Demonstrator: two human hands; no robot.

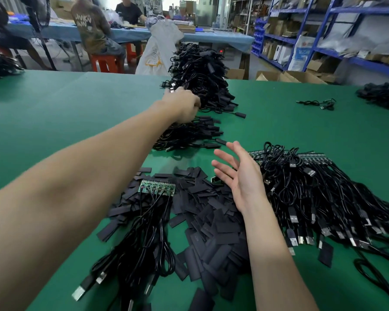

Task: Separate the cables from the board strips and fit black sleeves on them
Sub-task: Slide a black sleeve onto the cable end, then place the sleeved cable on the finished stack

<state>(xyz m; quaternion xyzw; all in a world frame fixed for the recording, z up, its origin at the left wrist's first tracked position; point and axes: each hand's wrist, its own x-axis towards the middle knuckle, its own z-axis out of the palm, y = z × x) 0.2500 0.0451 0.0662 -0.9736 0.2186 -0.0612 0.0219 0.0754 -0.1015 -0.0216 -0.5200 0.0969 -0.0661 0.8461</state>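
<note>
Bright, even light (edges warped, blurred).

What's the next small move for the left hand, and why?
Probably draw the left hand back toward the board strip. It is stretched out to the far pile of sleeved cables, seemingly dropping one off, while the right hand hovers open over the sleeves. The strip has cables attached.

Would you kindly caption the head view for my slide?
Left hand reaches the far cable pile; open right hand hovers over black sleeves.
</note>
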